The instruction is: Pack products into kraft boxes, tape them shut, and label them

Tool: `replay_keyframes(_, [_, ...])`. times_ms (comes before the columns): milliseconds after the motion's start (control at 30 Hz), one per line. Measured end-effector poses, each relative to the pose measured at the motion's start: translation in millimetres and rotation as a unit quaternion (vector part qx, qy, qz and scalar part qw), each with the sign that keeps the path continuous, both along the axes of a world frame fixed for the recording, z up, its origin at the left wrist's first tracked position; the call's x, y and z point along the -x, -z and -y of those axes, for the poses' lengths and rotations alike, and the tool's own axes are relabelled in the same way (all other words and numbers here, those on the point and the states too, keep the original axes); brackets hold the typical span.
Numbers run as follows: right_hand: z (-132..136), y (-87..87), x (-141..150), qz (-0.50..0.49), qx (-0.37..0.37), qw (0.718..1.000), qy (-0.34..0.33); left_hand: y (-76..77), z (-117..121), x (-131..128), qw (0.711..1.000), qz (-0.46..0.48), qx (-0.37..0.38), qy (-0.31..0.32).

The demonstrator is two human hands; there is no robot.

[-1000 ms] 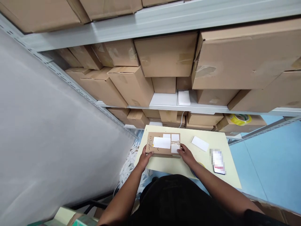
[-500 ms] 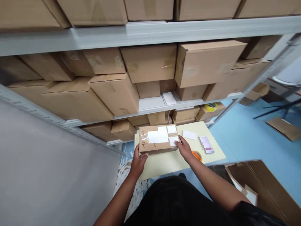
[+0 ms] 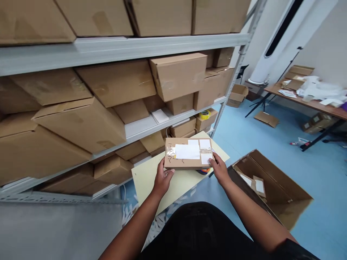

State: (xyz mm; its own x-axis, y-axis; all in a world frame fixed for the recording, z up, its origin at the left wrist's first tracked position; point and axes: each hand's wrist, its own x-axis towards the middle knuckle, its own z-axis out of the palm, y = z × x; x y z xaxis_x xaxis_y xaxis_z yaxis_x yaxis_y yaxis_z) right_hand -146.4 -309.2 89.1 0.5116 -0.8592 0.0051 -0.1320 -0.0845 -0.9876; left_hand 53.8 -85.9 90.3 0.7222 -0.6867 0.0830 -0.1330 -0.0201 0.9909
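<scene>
I hold a flat brown cardboard parcel (image 3: 188, 154) with white labels and clear tape on its top, lifted above a small pale yellow table (image 3: 151, 178). My left hand (image 3: 162, 178) grips its near left corner. Its near right corner is gripped by my right hand (image 3: 220, 169). Both hands are closed on the parcel. An orange tape roll (image 3: 204, 170) peeks out on the table under the parcel's right end.
Grey metal shelving (image 3: 121, 48) packed with cardboard boxes fills the left and back. A large open cardboard box (image 3: 271, 187) lies on the blue floor at right. A yellow tape roll (image 3: 205, 115) sits on a shelf box. A wooden table (image 3: 306, 101) with papers stands far right.
The parcel has come up off the table and swung right with both hands on it. My view has turned right, bringing the open floor box and far table into sight.
</scene>
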Motion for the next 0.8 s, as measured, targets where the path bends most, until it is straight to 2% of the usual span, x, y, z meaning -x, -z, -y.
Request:
replay_keyframes(167, [44,-6.4,72,0.011,0.006,0.998,0.065,-11.2,74,42,0.997,0.016,-0.003,0.069])
replay_keyframes(400, [119,-12.4,205,-0.039,0.027,0.986,0.157,-13.5,192,148,0.988,-0.019,-0.013,0.154])
replay_keyframes(600, [172,4.0,303,-0.08,0.013,0.968,0.239,-6.8,281,224,0.974,0.002,-0.024,0.226])
replay_keyframes(800, [193,28.9,356,-0.093,-0.018,0.939,0.33,10.8,357,259,0.95,-0.017,-0.042,0.31])
